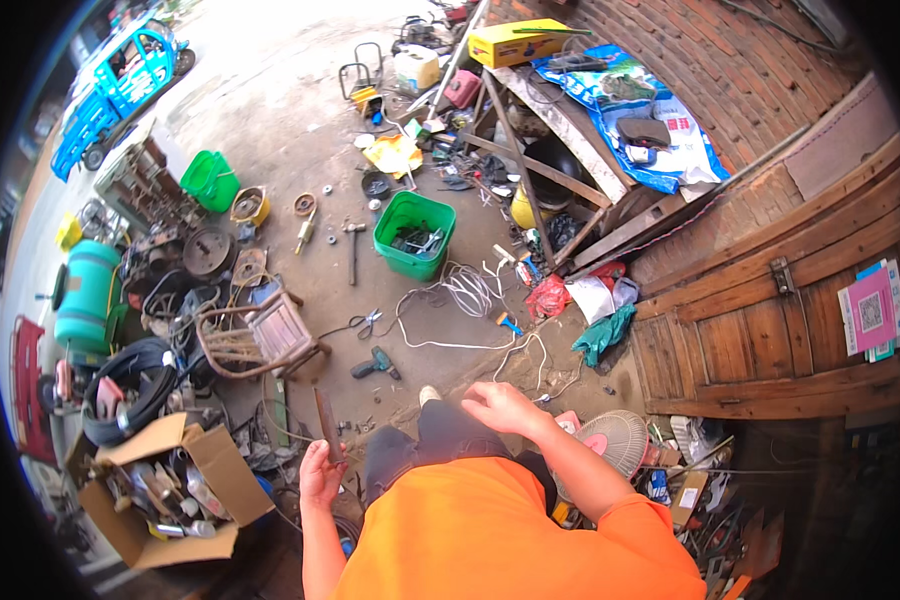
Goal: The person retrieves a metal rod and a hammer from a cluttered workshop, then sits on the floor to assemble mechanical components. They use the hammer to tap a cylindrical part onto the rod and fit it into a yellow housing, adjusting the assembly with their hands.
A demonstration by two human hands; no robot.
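Your left hand (pixel 320 478) is closed around the near end of a flat, narrow bar (pixel 325 418); the fingers are curled in against it, and the bar's free length points up and away from them, leaning slightly left. How firmly they press, you cannot tell from here. Your right hand (pixel 497 407) has nothing visible in it: its fingers are spread a little and loosely bent, over your right leg (pixel 450 432). Whether the fingertips touch the trousers is not clear.

Just ahead of the bar, and to its right, a drill (pixel 375 364) lies on the ground. Beyond that, farther from your left fingers, are snips (pixel 368 320), with a wooden chair (pixel 282 330) off to their left. To the left of your left fingers sits a cardboard box (pixel 232 478), its flaps spread and its inside full of odds and ends.

Ahead of your right fingers, a white cable (pixel 467 290) lies in loops, a blue-handled brush (pixel 509 324) near it. Well past them both stands a green bucket (pixel 410 262) with metal pieces inside, a hammer (pixel 352 255) to its left. Right of your right forearm is a fan (pixel 620 437).
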